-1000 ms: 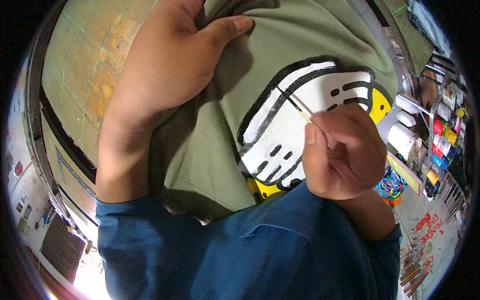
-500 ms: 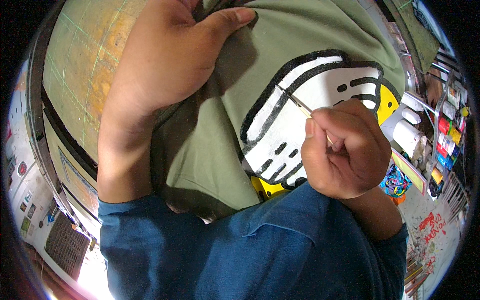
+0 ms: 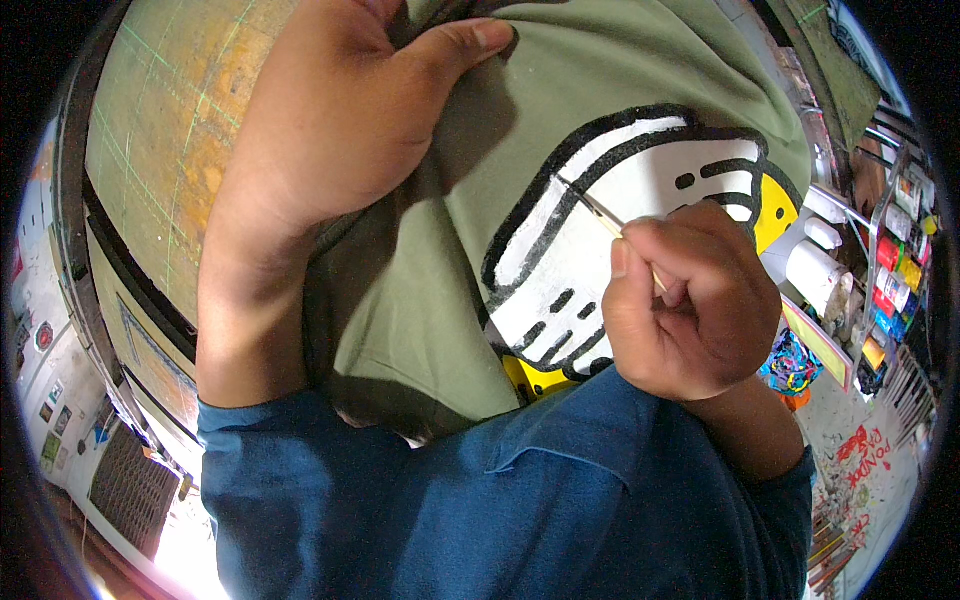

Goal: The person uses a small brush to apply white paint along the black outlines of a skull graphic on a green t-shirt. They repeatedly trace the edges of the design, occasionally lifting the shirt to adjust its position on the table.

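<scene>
An olive-green cloth [image 3: 400, 330] lies spread before me, with a cartoon figure [image 3: 620, 180] painted on it in white, yellow and black. Between thumb and fingers, my right hand [image 3: 695, 300] pinches a thin paintbrush [image 3: 612, 224] that slants up and left. Its dark tip touches the picture's white area, beside the black outline at the upper left. My left hand [image 3: 335, 120] rests at the top left with its thumb stretched flat on the cloth; its other fingers are hidden or beyond the upper edge.
A worn board [image 3: 160, 130] with green grid lines is at the left. Paint bottles [image 3: 890, 290] and a white container [image 3: 815, 268] stand at the right, near a multicoloured bundle [image 3: 790, 362]. A paint-spattered pale surface [image 3: 850, 440] lies below them.
The brush tip and the painted cloth sit very slightly lower in the picture. Both hands keep nearly the same places, and the pinch on the paintbrush is unchanged.
</scene>
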The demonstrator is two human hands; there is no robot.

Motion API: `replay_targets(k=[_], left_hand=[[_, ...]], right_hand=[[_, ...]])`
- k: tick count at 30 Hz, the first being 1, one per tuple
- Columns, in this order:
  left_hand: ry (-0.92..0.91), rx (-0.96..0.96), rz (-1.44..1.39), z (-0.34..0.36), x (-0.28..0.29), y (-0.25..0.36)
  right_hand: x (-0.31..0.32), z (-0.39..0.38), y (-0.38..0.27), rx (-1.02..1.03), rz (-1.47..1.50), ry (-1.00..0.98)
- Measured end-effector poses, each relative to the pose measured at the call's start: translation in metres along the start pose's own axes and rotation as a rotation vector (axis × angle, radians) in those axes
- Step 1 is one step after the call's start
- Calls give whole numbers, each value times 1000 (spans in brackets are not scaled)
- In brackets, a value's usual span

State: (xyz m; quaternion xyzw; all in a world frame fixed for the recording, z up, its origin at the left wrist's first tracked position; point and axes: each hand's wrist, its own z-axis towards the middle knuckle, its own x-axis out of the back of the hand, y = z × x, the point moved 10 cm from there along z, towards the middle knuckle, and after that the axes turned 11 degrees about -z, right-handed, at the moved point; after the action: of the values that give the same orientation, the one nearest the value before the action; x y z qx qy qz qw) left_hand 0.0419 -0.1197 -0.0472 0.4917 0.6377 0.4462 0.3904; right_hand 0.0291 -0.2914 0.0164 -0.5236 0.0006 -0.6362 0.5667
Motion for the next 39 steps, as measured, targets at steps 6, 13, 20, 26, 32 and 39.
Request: replay_targets(k=[6,13,20,26,32,39], left_hand=[[-33,61,-35,-3,-7,8],[14,10,-22,-2,-1,1],[67,-28,131,-6,-11,14],[80,-23,134,-7,-8,15],[39,18,103,-4,-7,11],[36,-12,27,0,-2,2]], right_hand=[[1,-1,2,0,3,-2],[0,-1,1,3,29,-10],[-1,-2,1,16,15,-4],[-1,-1,0,19,19,-15],[-1,-3,4,12,35,2],[10,1,5,-25,22,-48]])
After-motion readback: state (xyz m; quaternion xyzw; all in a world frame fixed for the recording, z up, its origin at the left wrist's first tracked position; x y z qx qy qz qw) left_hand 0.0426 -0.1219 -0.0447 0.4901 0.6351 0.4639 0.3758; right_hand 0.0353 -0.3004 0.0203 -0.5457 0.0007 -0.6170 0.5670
